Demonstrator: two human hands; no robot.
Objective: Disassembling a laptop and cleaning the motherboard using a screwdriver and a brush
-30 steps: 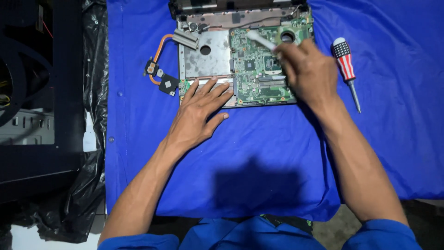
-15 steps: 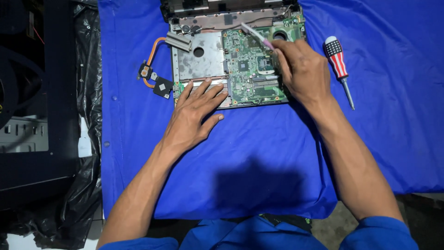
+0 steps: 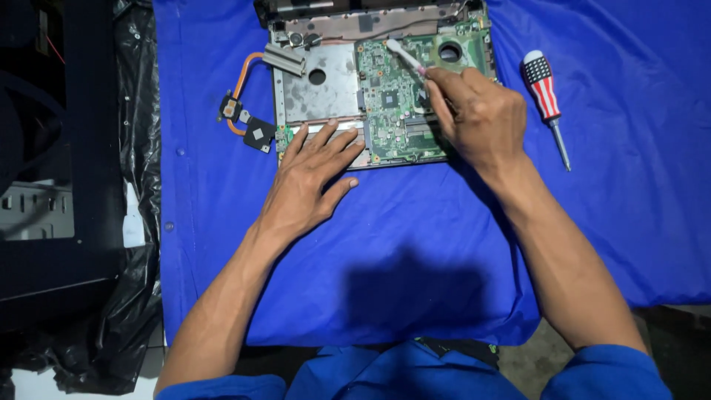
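- Steadying the opened laptop (image 3: 326, 81), left hand (image 3: 307, 185) lies flat, fingers spread, at 6 o'clock.
- Right hand (image 3: 474, 115) pinches a pale syringe (image 3: 404, 59); light, even pressure over the green board (image 3: 392, 111) seems best.

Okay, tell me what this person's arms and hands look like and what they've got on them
Both forearms are bare from the wrist up past the elbow. Short blue sleeves show at the bottom edge of the picture, one on each upper arm. The left hand and the right hand wear no gloves. No ring, watch or bracelet shows on either hand or wrist.
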